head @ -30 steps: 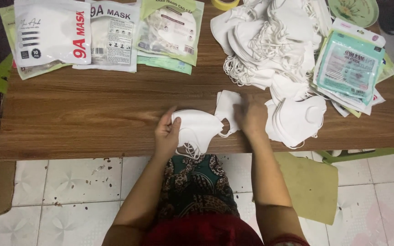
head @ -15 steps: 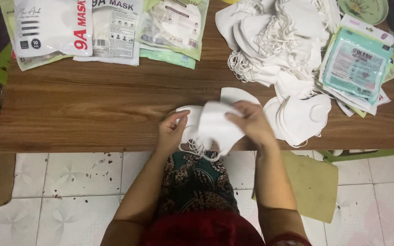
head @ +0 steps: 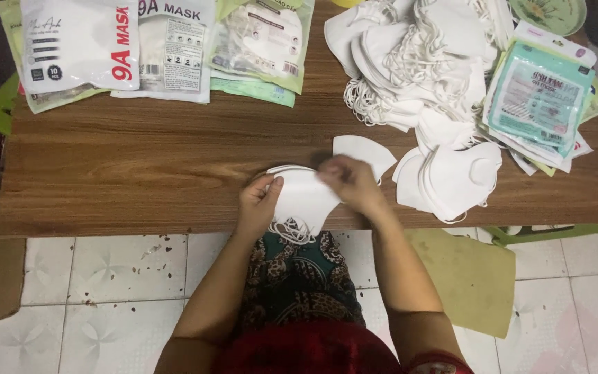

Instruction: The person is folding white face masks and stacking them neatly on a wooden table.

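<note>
A folded white face mask (head: pixel 304 199) lies at the near edge of the wooden table (head: pixel 140 166), its ear loops hanging over the edge. My left hand (head: pixel 258 204) grips its left side. My right hand (head: pixel 349 181) is closed on its right side, slightly blurred. Just beyond my right hand a single white mask (head: pixel 365 150) lies flat. To its right sits a short stack of folded white masks (head: pixel 451 179).
A big heap of loose white masks with ear loops (head: pixel 417 59) fills the far middle. Printed mask bags (head: pixel 147 45) lie at the far left, teal-and-white packets (head: pixel 541 97) at the right. A green plate (head: pixel 548 12) sits at the far right corner. Tiled floor lies below.
My hands have folded the mask in half and drawn it toward the table's near edge. My right hand moved left onto it, uncovering the single mask behind.
</note>
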